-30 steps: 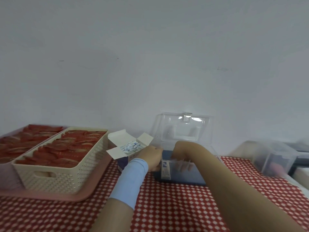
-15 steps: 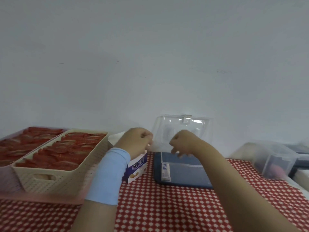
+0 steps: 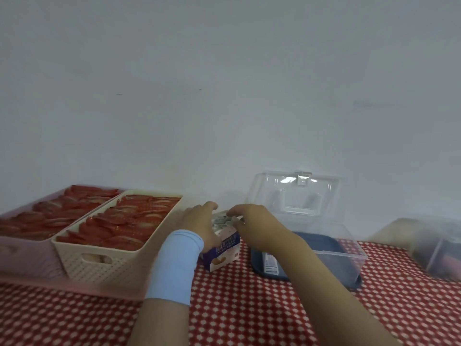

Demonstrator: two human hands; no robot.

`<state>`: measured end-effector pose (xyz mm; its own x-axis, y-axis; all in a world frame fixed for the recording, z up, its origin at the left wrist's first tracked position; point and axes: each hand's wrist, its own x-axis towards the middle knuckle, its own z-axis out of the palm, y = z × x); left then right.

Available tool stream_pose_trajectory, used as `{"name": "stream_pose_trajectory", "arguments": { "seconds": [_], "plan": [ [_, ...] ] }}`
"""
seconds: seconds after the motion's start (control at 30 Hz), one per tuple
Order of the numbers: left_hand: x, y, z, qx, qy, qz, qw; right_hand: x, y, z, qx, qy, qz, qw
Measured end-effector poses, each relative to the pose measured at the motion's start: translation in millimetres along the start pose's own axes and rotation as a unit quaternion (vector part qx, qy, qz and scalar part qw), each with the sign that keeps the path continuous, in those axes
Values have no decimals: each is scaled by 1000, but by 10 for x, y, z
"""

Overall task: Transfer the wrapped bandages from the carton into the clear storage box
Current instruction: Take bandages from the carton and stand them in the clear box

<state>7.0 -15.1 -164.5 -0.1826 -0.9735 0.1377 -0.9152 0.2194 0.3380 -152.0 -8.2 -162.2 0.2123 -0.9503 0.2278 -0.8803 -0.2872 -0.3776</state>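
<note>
A small purple and white carton [image 3: 222,250] stands on the red checked cloth, its top open with white wrapped bandages [image 3: 222,220] showing. My left hand [image 3: 199,226], a light blue band on its wrist, wraps round the carton's left side. My right hand [image 3: 252,224] reaches in from the right, its fingertips curled onto the wrapped bandages at the carton's top. Just right of the carton sits the clear storage box [image 3: 341,255] with a blue base and its clear lid raised against the wall. A small printed item [image 3: 270,263] stands inside its left end.
A cream perforated basket [image 3: 99,260] full of red packets sits left of the carton on a pink tray [image 3: 30,278] that holds more red packets. Another clear container [image 3: 429,245] stands at the far right. A white wall rises right behind everything.
My right hand left the clear box, rose, and came down on the carton's top. My left hand lifted off, then took the carton's left side. The camera dipped slightly.
</note>
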Motion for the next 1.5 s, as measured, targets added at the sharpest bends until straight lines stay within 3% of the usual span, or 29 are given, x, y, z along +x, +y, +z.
{"name": "stream_pose_trajectory", "arguments": {
  "seconds": [0.13, 0.33, 0.47, 0.63, 0.8, 0.93, 1.13, 1.37, 1.5],
  "plan": [
    [2, -111, 14, -38, 34, 58, 997, -1, 37, -23, 0, 17, 8, 1000],
    [25, -131, -6, -19, 51, 81, 995, 103, 23, -76, -48, 45, -2, 998],
    [72, -153, -34, 2, 49, 45, 998, 310, -46, -87, -139, 53, -40, 988],
    [122, -202, 31, -50, 58, 26, 997, 496, -107, -37, -268, 27, -54, 962],
    [130, -210, 31, -82, 68, 32, 994, 558, -103, -11, -292, 26, -64, 954],
    [116, -159, 18, -105, 108, 40, 988, 513, -57, -41, -211, 52, -48, 975],
    [116, -100, 42, -147, 145, 37, 978, 350, 8, -11, 16, 115, -25, 993],
    [186, -107, 123, -199, 167, 22, 966, 269, 38, 85, 47, 102, -17, 994],
    [236, -136, 164, -202, 177, 19, 963, 267, 99, 29, 125, 168, -11, 978]
  ]
}}
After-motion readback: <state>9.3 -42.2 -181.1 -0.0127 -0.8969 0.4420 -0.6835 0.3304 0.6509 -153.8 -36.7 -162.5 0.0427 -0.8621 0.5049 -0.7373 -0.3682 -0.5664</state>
